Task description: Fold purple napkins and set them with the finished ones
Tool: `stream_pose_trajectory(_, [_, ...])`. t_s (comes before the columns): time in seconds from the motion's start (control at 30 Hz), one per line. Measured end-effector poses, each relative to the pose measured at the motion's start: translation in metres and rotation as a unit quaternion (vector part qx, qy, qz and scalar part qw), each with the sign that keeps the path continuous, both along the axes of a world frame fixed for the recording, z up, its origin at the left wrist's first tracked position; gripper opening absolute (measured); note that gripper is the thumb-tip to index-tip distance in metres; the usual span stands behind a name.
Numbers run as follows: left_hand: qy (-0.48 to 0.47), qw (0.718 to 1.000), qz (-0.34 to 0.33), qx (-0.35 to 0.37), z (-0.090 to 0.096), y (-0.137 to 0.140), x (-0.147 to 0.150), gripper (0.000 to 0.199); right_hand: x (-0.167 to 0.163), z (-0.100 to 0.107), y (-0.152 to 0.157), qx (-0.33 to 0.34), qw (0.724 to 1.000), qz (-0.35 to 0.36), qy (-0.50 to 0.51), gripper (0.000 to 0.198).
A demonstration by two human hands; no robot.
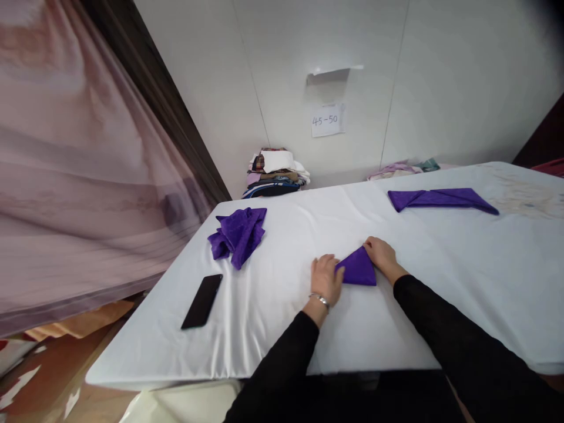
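A purple cloth napkin [359, 269], folded into a rough triangle, lies on the white-covered table in front of me. My right hand [381, 255] pinches its upper corner between thumb and fingers. At the napkin's left point rests my left hand [325, 279], fingers stretched and apart, its thumb over the edge of the fabric; the fingers partly hide that tip. A silver bracelet circles my left wrist. Farther left sits a crumpled purple cloth [240, 232]. Another purple cloth [440, 198], folded into a long band, lies at the back right.
A black phone [201, 301] lies near the left edge of the white tablecloth [282, 329]. Behind the table are a stack of folded clothes [275, 173] and a lower cloth pile [394, 170] against the wall. A pink curtain [88, 176] hangs at left.
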State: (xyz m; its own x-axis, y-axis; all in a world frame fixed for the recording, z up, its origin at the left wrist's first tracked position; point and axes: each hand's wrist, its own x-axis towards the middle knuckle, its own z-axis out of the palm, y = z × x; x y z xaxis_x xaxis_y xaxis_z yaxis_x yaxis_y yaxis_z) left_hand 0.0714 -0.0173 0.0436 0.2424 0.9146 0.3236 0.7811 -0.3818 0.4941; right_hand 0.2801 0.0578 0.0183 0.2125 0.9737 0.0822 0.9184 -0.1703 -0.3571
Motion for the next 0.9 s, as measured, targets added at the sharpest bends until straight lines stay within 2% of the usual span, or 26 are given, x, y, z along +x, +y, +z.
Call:
stream_pose_trajectory(0.1, [0.082, 0.991, -0.107, -0.015, 0.002, 0.004, 0.042, 0.046, 0.000, 0.000, 0.000, 0.007, 1.000, 0.009, -0.007, 0.022])
stream_pose_trajectory(0.2, [0.137, 0.979, -0.138, -0.064, -0.009, 0.013, 0.061, 0.064, 0.000, -0.001, -0.002, 0.025, 0.999, 0.021, -0.018, 0.022])
stream_pose_trajectory(0.27, [0.159, 0.973, -0.145, -0.086, -0.019, 0.018, 0.063, 0.070, 0.002, -0.002, -0.003, 0.042, 0.999, 0.025, -0.024, 0.021])
stream_pose_trajectory(0.37, [0.177, 0.970, -0.148, -0.082, -0.031, 0.022, 0.059, 0.068, 0.007, -0.006, 0.000, 0.062, 0.997, 0.027, -0.022, 0.020])
stream_pose_trajectory(0.5, [0.182, 0.970, -0.143, -0.076, -0.035, 0.022, 0.058, 0.067, 0.013, -0.006, 0.006, 0.067, 0.998, 0.010, 0.017, 0.019])
stream_pose_trajectory(0.57, [0.178, 0.970, -0.146, -0.076, -0.033, 0.022, 0.058, 0.068, 0.009, -0.002, 0.005, 0.088, 0.996, 0.016, 0.028, 0.027])
stream_pose_trajectory(0.63, [0.170, 0.971, -0.149, -0.076, -0.031, 0.021, 0.059, 0.067, -0.003, 0.004, -0.003, 0.123, 0.988, 0.079, 0.043, 0.037])
stream_pose_trajectory(0.7, [0.160, 0.972, -0.154, -0.071, -0.029, 0.020, 0.059, 0.064, -0.020, 0.010, -0.015, 0.132, 0.969, 0.196, 0.069, 0.044])
stream_pose_trajectory(0.8, [0.145, 0.976, -0.155, -0.053, -0.027, 0.019, 0.060, 0.057, -0.040, 0.013, -0.026, 0.047, 0.930, 0.345, 0.117, 0.051])
stream_pose_trajectory(0.9, [0.140, 0.977, -0.149, -0.064, -0.026, 0.019, 0.060, 0.056, -0.043, 0.010, -0.021, -0.028, 0.916, 0.378, 0.131, 0.052])
